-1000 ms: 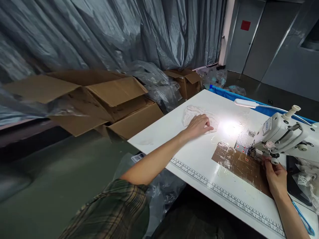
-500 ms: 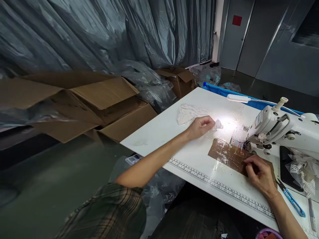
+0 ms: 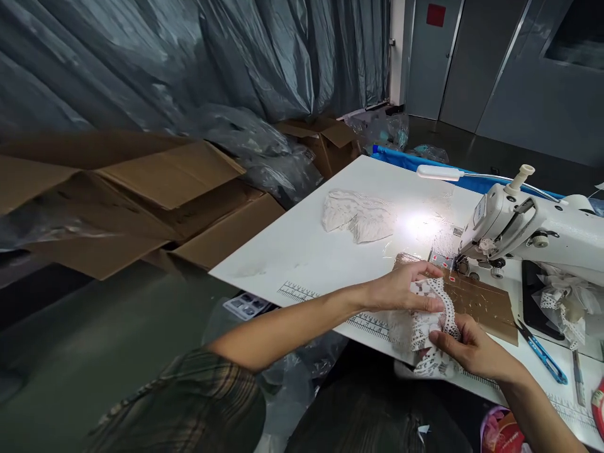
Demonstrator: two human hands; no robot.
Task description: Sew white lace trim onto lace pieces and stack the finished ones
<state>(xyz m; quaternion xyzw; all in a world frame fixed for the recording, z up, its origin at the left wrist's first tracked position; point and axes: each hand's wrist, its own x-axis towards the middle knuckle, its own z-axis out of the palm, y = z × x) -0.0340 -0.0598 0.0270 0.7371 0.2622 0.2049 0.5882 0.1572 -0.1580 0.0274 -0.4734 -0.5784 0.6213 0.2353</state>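
Note:
Both hands hold a piece of white lace fabric [image 3: 427, 327] at the near edge of the white sewing table [image 3: 306, 251]. My left hand [image 3: 401, 290] grips its top from the left, fingers closed over it. My right hand [image 3: 465, 349] pinches its lower right side. A second heap of white lace [image 3: 358, 215] lies further back on the table, untouched. The white sewing machine [image 3: 528, 229] stands to the right, with a brown taped patch [image 3: 481, 302] on the table in front of its needle.
Open cardboard boxes [image 3: 141, 195] and crumpled plastic sheeting [image 3: 264, 151] sit on the floor to the left. Blue-handled snips [image 3: 542, 352] lie right of the brown patch. More lace [image 3: 566, 302] is piled behind the machine. A printed ruler [image 3: 363, 321] runs along the table's near edge.
My left hand left the far lace heap and came back to the near edge. My right hand left the machine. Both now grip a lace piece that was not held before.

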